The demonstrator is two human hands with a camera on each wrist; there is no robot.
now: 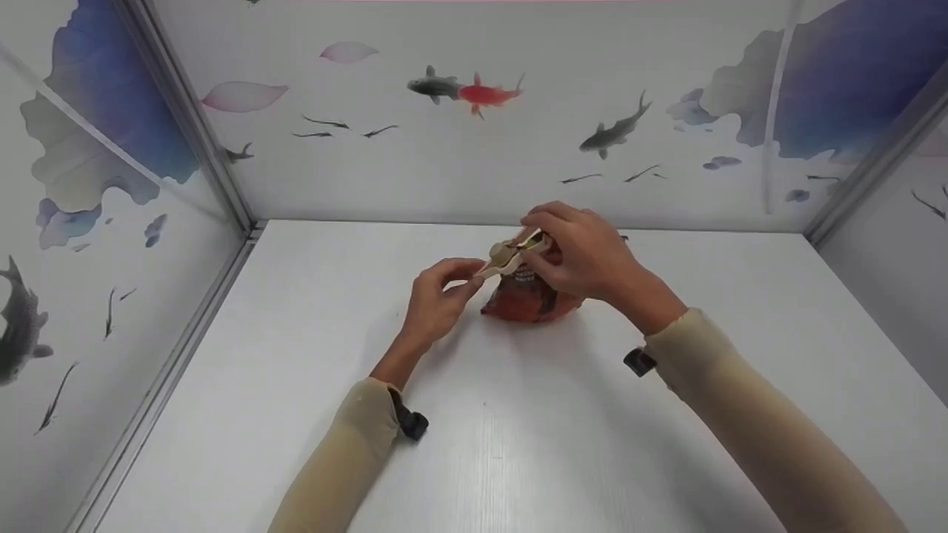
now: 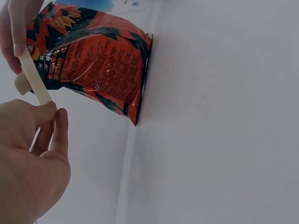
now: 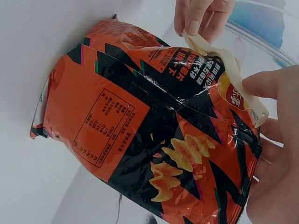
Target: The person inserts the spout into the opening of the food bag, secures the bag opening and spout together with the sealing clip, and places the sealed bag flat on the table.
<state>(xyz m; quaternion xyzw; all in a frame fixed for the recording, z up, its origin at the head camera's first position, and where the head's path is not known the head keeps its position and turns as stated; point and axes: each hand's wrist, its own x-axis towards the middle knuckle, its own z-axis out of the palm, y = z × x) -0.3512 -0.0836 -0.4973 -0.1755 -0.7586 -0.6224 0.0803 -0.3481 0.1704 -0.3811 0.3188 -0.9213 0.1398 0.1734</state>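
Observation:
An orange and black snack bag (image 1: 527, 305) stands on the white table with its top gathered up. Across the upper part of the bag lies a cream bag clip (image 2: 36, 81) with a round knob on one side; in the right wrist view the clip (image 3: 230, 65) runs along the printed front. My left hand (image 1: 438, 300) pinches the clip's left end between thumb and fingertips. My right hand (image 1: 585, 248) grips the clip's other end together with the bag's top, thumb (image 3: 268, 84) on the clip and fingers behind the bag, partly hidden.
The white table (image 1: 474, 444) reaches toward me from the bag. A back wall (image 1: 489, 170) printed with fish stands just behind it, and side walls in metal frames (image 1: 185, 118) close in the left and right.

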